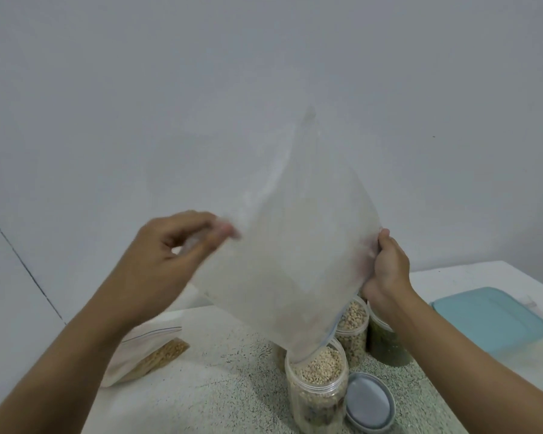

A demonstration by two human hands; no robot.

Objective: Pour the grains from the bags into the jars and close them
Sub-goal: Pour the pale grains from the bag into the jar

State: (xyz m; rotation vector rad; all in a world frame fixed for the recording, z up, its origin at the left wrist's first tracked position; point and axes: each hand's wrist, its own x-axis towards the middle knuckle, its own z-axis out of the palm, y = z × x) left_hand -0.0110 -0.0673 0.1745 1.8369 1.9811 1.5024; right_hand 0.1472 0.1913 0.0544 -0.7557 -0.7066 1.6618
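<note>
Fingers (223,228) of L hand (166,261) pinch bag (295,245) edge, R hand (386,270) grips opp. edge, mouth prob. inside front jar (317,386)

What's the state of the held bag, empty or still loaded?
Looks empty: the bag, upended with its mouth at the front jar, shows no grain through its plastic. The jar is brim-full.

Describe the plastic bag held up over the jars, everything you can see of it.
The bag is clear, cloudy-looking thin plastic, apparently almost empty and motion-blurred. It is held tilted, its lower corner dipping into the mouth of the nearest open jar, which is full of pale grains. The left hand pinches its left edge; the right hand grips its right edge.
</note>
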